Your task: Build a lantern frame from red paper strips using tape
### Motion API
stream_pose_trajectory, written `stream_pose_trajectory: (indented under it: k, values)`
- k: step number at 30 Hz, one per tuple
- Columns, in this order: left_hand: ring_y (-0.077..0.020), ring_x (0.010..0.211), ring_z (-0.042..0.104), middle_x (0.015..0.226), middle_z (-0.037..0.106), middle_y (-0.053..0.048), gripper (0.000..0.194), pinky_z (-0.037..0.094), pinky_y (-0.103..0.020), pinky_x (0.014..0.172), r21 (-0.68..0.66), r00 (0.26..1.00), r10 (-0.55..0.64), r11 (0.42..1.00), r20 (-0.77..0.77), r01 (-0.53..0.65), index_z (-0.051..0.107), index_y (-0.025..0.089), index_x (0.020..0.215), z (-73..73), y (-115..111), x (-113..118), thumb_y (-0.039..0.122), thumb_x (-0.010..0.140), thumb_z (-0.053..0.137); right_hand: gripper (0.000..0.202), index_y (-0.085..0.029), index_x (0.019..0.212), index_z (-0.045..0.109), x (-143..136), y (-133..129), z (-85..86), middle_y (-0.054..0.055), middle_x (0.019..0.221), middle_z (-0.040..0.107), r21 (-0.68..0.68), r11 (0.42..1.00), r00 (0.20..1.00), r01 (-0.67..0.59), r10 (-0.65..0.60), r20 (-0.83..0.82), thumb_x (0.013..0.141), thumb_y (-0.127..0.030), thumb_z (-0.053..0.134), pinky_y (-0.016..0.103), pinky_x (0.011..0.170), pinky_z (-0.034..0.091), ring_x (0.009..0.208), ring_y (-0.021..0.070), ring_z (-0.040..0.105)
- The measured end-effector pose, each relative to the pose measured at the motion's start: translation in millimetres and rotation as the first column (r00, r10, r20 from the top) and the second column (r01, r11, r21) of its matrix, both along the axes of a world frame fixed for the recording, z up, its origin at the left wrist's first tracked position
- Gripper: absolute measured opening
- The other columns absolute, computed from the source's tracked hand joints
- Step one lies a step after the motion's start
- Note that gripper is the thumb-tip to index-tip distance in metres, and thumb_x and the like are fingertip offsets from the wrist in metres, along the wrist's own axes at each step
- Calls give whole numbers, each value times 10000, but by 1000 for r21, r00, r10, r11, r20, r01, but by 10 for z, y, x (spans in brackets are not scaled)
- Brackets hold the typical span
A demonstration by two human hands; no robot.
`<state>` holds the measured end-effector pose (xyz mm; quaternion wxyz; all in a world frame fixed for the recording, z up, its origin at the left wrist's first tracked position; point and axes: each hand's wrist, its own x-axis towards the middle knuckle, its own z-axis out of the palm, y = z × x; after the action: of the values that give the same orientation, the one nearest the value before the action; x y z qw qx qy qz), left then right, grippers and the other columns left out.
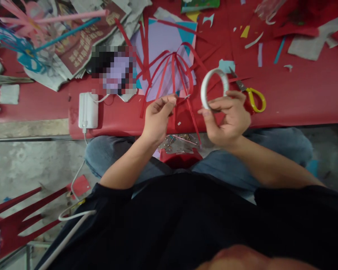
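My right hand point(228, 116) grips a roll of white tape point(205, 88) by its lower rim, the ring standing up with its hole facing me. To its left, my left hand point(160, 118) is closed in a pinch at the end of a red paper strip point(190, 84). A small shiny piece lies beside those fingertips; its kind is unclear. Several red strips fan out in loops from one joined point over lilac paper sheets point(160, 41). Scissors with yellow handles point(256, 100) rest just beyond my right hand.
A white power bank point(88, 110) with a cable lies at the table's left front. Newspaper point(84, 41) and pink and blue crafted flowers point(30, 52) fill the back left. Paper scraps point(260, 54) scatter at right. A red stool point(14, 228) stands on the floor at left.
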<state>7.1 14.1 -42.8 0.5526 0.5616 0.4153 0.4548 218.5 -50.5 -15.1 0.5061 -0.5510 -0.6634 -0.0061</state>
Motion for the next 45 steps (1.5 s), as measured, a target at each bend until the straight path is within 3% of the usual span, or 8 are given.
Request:
stream_pose_trajectory:
  k: [4, 9, 14, 21, 26, 30, 35, 45]
  values:
    - [-153, 1070, 786, 1359, 797, -74, 392, 641, -324, 845, -38, 997, -74, 996, 4, 74, 734, 276, 1199, -53, 71, -123, 640, 1127, 607, 119, -298, 1067, 716, 531, 202, -354, 93, 1035, 830, -124, 992, 975, -8, 35, 217, 1036, -413, 725, 590, 1103, 486, 1021, 312, 737]
    - [-178, 1116, 784, 1369, 803, -72, 227, 631, -327, 862, -219, 967, -87, 965, 242, 141, 782, 264, 1218, 94, -72, -46, 348, 1019, 712, 150, -244, 909, 688, 914, 279, -722, 120, 1010, 794, -295, 950, 930, 107, 9, 367, 975, -377, 710, 570, 972, 504, 1037, 333, 676]
    - [-205, 1164, 756, 1336, 828, -48, 402, 612, -319, 930, -323, 900, -64, 920, 432, 221, 863, 262, 1198, 264, -321, 105, 194, 821, 739, 111, -277, 1051, 688, 647, 103, -379, 91, 1139, 835, -243, 968, 969, 53, 9, 247, 997, -367, 723, 601, 1042, 567, 1127, 340, 740]
    - [-294, 1420, 660, 1501, 742, -45, 457, 579, -432, 1148, 64, 874, -372, 926, 313, 372, 859, 381, 1356, 137, -495, 153, 308, 905, 870, 262, -346, 1000, 567, 322, -112, 34, 15, 1034, 825, 93, 974, 976, -206, 198, 87, 994, -485, 789, 522, 818, 613, 888, 282, 786]
    - [-327, 1471, 624, 1538, 688, -87, 547, 599, -443, 1052, 312, 904, -402, 885, 144, 344, 747, 396, 1536, 76, -467, 107, 431, 993, 808, 335, -331, 831, 550, 339, -122, 65, 16, 903, 814, -66, 981, 966, -182, 191, 173, 1077, -514, 683, 549, 832, 607, 842, 276, 761]
    - [-319, 1454, 619, 1546, 652, -88, 540, 612, -453, 1059, 395, 925, -376, 858, 50, 328, 705, 390, 1575, 63, -454, 82, 456, 1042, 752, 341, -325, 793, 543, 318, -104, 140, 9, 878, 822, -32, 967, 954, -251, 253, 159, 1090, -418, 685, 547, 825, 577, 805, 258, 742]
    - [-318, 1453, 621, 1535, 625, -90, 495, 603, -524, 1168, 441, 942, -335, 845, -5, 303, 698, 388, 1567, 62, -457, 82, 483, 1082, 697, 436, -305, 722, 481, 295, -82, 215, 8, 832, 809, -107, 952, 936, -286, 302, 180, 1065, -412, 726, 550, 795, 551, 761, 249, 720]
    - [-311, 1443, 619, 1552, 625, -77, 608, 622, -446, 1022, 416, 928, -370, 851, 40, 321, 615, 419, 1658, 46, -460, 83, 456, 1058, 708, 429, -307, 746, 478, 256, -66, 258, -3, 811, 788, -182, 953, 946, -240, 272, 175, 1067, -446, 726, 566, 854, 560, 739, 249, 705]
